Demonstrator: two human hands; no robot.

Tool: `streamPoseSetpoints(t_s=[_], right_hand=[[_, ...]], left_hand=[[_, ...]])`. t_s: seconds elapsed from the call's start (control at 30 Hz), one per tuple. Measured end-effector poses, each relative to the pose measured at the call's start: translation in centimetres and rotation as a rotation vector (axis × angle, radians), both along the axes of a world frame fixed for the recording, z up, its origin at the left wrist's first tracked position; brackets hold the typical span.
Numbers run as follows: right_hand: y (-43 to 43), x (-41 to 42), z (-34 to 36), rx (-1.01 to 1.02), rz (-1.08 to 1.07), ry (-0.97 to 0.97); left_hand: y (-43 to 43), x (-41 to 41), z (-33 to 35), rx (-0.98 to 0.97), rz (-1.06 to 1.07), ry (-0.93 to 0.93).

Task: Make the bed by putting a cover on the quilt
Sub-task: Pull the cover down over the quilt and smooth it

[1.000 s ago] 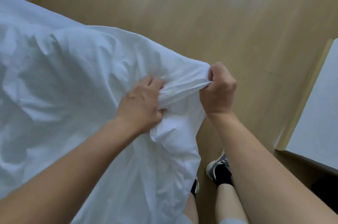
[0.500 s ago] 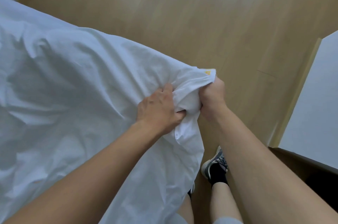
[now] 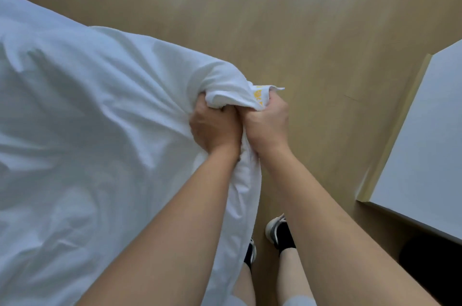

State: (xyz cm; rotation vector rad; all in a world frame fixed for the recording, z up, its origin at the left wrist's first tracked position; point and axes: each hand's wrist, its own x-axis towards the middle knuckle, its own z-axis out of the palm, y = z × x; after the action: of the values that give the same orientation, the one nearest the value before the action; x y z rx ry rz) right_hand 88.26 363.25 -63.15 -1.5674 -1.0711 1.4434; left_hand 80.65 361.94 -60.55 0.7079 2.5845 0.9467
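A white quilt cover [image 3: 100, 130] with the quilt inside spreads over the left half of the view, wrinkled and pulled taut toward its near right corner. My left hand [image 3: 215, 128] grips a bunch of the fabric at that corner. My right hand [image 3: 266, 123] clutches the same corner right beside it, knuckles touching the left hand. A small yellow-printed label [image 3: 258, 95] sticks out above my right hand. Whether the quilt's own corner is inside the grip is hidden.
Light wooden floor [image 3: 300, 30] fills the top and middle right. A white surface with a pale wooden edge [image 3: 425, 143] stands at the right. My feet in dark sneakers [image 3: 277, 230] are on the floor below my arms.
My hands have drawn together until they touch, bunching the corner tighter. The yellow label has come into view above my right hand, and the cover is pulled tauter.
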Motion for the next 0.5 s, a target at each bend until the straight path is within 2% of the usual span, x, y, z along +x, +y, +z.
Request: streamPoseSetpoints(t_s=[0.07,0.17,0.27,0.33,0.4,0.5], right_hand=[[0.7,1.7,-1.7,-0.089,0.049,0.0],[0.5,2.7,-2.5,-0.082,0.04,-0.145],[0.5,1.3,-2.7,-0.076,-0.193,-0.321],[0.9,0.2,-2.6,-0.152,-0.303,-0.34],[1.3,-0.3,-2.6,-0.241,-0.285,-0.303],[1.0,0.5,-2.7,-0.301,-0.287,-0.319]], left_hand=[[-1.1,0.8,-0.6,-0.075,-0.15,0.015],[-3.1,-0.5,-1.3,-0.287,-0.438,0.053],[-4.0,-0.8,-1.0,-0.651,-0.76,0.132],[-4.0,-0.3,-0.1,-0.846,-0.954,0.165],[-3.3,-1.0,1.0,-0.881,-1.058,0.094],[-0.7,-3.0,3.1,-0.889,-1.182,-0.185]])
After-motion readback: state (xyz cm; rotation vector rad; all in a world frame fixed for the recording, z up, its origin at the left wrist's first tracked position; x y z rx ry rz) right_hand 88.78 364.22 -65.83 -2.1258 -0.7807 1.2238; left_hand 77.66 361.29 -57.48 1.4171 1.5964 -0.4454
